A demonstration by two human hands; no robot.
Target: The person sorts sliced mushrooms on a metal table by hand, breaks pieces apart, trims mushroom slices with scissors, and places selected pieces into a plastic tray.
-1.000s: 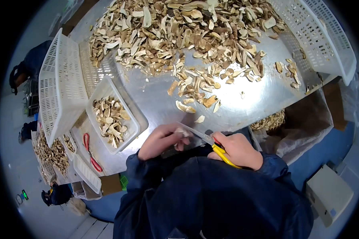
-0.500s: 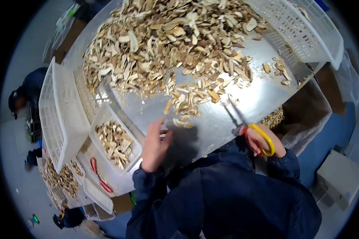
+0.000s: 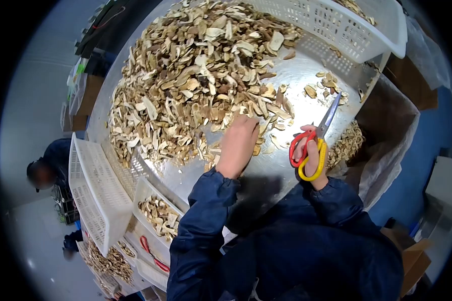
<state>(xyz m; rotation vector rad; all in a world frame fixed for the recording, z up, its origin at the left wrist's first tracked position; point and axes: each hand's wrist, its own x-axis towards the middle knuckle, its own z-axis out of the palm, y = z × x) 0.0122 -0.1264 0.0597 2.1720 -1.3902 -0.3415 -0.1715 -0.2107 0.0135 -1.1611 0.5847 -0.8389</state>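
Observation:
A big heap of dried, sliced pieces, apparently mushroom (image 3: 186, 75), covers the back of the metal table (image 3: 186, 178). My left hand (image 3: 239, 143) reaches into the heap's near edge, fingertips down among the slices; whether they grip one is hidden. At the right, my right hand (image 3: 311, 155) holds scissors (image 3: 320, 134) with one red and one yellow handle, blades pointing up and away over the table. A few loose slices (image 3: 326, 84) lie beyond the blades.
White perforated baskets stand at the left (image 3: 98, 190) and back right (image 3: 336, 25). A white tray (image 3: 141, 193) holds slices beside red-handled scissors (image 3: 153, 255). Below the table's right edge is a lined box (image 3: 386, 135) with slices. A co-worker (image 3: 55, 163) is at the far left.
My left hand has gone from near the table's front edge forward to the heap. My right hand has moved right, and its scissors now point away from me. The view has turned.

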